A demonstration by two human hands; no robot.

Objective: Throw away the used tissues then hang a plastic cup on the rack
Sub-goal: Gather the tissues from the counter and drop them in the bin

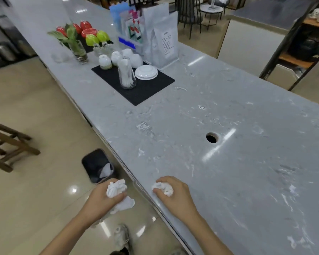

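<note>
Two tissue wads held: left hand (101,197) clenched on tissues (117,188) off the desk (228,162) edge, near bin (98,165); right hand (175,194) clamped on wad (163,187) at desk edge. Step 1, disposal, in progress. Next, prob.: carry both over bin, release.

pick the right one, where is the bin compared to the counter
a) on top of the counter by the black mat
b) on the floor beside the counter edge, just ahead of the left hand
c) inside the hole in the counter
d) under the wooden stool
b, the dark bin stands on the floor against the counter edge, just ahead of the left hand with its crumpled tissues.
</note>
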